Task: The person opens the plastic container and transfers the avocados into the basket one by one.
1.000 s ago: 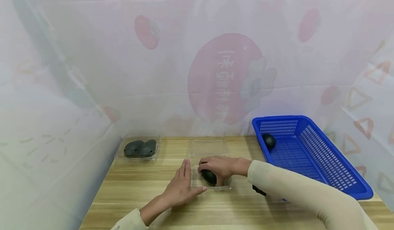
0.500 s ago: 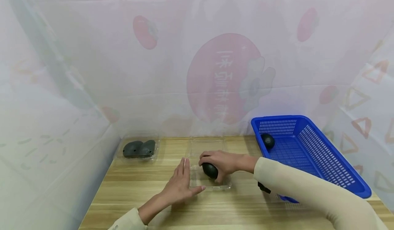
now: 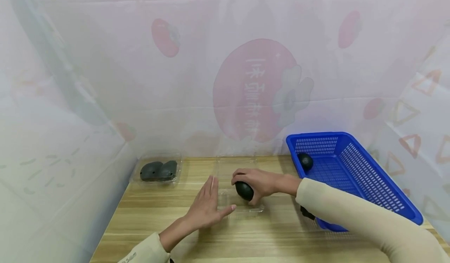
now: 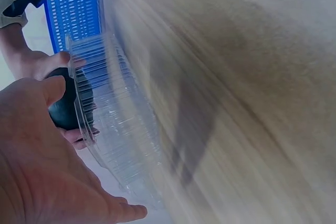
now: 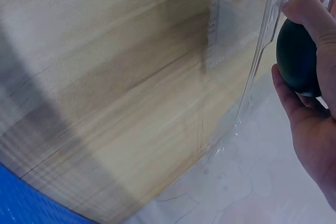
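Note:
My right hand [image 3: 260, 181] grips a dark green avocado [image 3: 244, 191], with fingers over its far side and the thumb on the near side. It is at a clear plastic clamshell box [image 3: 256, 209], whose lid [image 3: 237, 164] lies folded back toward the wall. My left hand [image 3: 204, 207] stands at the box's left side, fingers straight and thumb spread along the front edge. In the left wrist view, the box wall [image 4: 123, 129] rises beside the left palm. The right wrist view has the avocado [image 5: 296, 59] between thumb and fingers, partly hidden by the hand.
A blue basket [image 3: 365, 161] stands at the right, with another avocado [image 3: 305, 161] at its left wall. At the back left, a clear box [image 3: 180, 173] contains dark green avocados [image 3: 151, 170]. A printed cloth [image 3: 197, 110] encloses the wooden table [image 3: 147, 220].
My right hand has shifted slightly up and right in the head view, with the avocado in its grip. The left hand stays at the box's side, nearly unmoved.

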`<state>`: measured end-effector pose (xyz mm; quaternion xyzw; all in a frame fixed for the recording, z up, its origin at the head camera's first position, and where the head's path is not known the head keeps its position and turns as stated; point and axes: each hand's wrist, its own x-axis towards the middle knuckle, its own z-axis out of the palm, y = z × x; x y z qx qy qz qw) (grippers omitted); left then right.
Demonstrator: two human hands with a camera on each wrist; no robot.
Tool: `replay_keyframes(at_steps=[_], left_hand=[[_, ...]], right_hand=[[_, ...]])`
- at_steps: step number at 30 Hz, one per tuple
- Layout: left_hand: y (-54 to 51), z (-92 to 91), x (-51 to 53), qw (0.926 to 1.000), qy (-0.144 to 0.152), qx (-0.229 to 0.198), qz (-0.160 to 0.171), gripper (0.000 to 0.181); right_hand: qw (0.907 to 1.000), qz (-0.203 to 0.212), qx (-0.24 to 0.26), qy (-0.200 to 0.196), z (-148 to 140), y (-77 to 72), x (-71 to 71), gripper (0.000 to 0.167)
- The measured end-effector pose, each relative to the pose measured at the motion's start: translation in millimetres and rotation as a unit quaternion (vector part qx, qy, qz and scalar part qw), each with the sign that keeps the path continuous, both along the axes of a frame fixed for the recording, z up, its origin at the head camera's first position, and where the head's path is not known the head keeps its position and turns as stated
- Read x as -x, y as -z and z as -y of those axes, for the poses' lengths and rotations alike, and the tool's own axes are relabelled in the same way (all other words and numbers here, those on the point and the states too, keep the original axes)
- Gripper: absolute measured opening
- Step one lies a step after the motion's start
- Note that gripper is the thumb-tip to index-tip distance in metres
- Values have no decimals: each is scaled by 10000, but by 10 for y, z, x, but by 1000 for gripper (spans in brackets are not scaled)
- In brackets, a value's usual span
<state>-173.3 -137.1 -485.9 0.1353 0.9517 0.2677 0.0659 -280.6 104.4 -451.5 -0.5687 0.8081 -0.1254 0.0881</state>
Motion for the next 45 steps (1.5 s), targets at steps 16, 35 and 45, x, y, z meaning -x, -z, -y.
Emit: replay_keyframes(at_steps=[16,35,45], left_hand=[[-30,-100,109,9976,344,512,-307,113],[21,-272,222,9894,682,939,-877,112],[106,-324,265,9871,723,1202,-772,116]], right_hand=[[9977,270,398,480,-232,-128,45,80],[9918,400,910,800,-521,-404,132,76],[9885,283,1084,1015,-685,-464,207,75]])
